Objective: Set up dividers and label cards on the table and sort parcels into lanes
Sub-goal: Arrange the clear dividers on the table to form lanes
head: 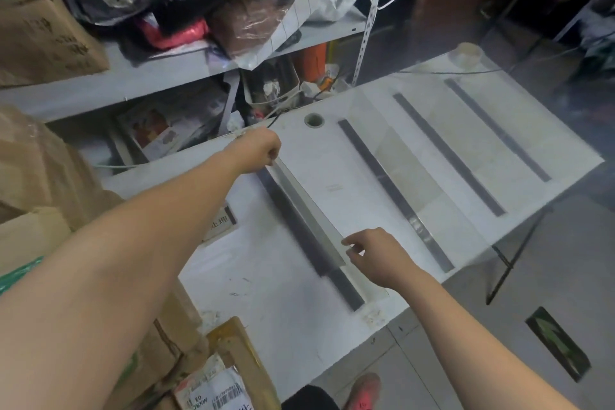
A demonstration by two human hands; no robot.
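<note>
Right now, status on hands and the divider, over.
Left hand grips clear divider at far end; right hand pinches near end. Divider along leftmost dark strip. Nothing blocking it.

white table (pixel 266 276), four dark divider strips (pixel 396 193), tape roll (pixel 466 55) at far corner

open lanes between dark strips (pixel 396 196) on table (pixel 266 263); cardboard boxes (pixel 40 170) crowd left edge; cluttered shelf (pixel 116 83) behind.

Four dark dividers (pixel 396 195) lie parallel on the white table (pixel 266 263).
</note>
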